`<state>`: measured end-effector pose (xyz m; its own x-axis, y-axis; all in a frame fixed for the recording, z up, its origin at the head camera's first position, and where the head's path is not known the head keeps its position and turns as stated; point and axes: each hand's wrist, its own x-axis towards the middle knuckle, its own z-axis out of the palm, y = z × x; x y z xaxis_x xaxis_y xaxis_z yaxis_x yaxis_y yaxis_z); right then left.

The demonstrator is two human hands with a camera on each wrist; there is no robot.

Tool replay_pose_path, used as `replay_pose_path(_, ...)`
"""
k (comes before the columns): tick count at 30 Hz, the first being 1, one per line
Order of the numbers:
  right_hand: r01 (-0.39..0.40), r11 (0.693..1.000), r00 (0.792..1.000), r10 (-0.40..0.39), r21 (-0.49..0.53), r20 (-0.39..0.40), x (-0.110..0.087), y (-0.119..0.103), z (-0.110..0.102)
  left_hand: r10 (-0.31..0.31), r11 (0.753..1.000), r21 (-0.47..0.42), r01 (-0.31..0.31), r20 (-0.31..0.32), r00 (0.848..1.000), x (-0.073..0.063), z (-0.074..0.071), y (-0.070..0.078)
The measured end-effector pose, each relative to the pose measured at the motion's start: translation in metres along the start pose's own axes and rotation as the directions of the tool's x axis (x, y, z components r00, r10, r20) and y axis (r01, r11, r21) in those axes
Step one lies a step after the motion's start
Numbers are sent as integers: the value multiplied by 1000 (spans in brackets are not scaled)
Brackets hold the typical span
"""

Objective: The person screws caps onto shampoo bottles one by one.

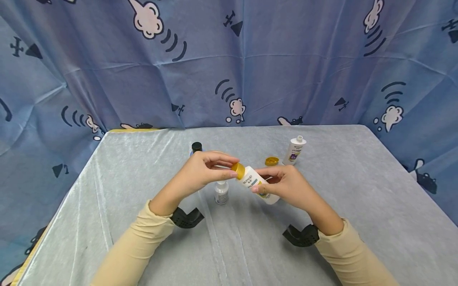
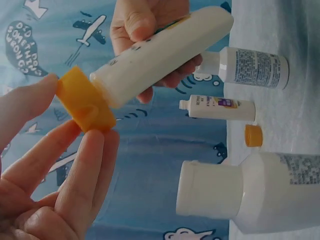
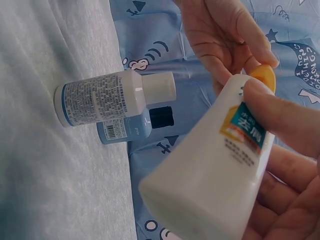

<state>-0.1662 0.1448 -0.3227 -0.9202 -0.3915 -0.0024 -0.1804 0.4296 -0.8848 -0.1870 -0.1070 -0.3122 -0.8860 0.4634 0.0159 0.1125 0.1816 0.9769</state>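
Note:
A white bottle (image 1: pixel 255 182) is held tilted above the table, its yellow cap (image 1: pixel 238 171) at the upper left end. My right hand (image 1: pixel 284 184) grips the bottle's body, thumb across the printed front. With thumb and fingertips, my left hand (image 1: pixel 200 171) pinches the yellow cap, which sits at the bottle's neck in the left wrist view. Just below the left fingers stands a small white bottle (image 1: pixel 222 193) with a white cap. The right wrist view shows the held bottle (image 3: pixel 210 165) up close, with a teal and orange label.
A blue bottle with a black cap (image 1: pixel 196 147) stands behind my left hand, mostly hidden in the head view. Farther back on the right are an uncapped white bottle (image 1: pixel 294 151) and a loose yellow cap (image 1: pixel 272 161). Another white bottle (image 2: pixel 255 67) shows in the left wrist view.

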Motion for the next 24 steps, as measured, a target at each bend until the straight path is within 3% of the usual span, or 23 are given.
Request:
replay_pose_path(16,15,999,999,-17,39,42,0,2,-1,97,994,-65,-89,144,985,-2,-5,1)
replay_pose_path(20,8,999,999,-9,43,44,-1,1,0,109,992,-82,-97,153,982,-2,-6,1)
replay_pose_path(24,7,999,999,-9,45,42,-1,0,1,76,993,-98,-66,109,991,-3,-7,2)
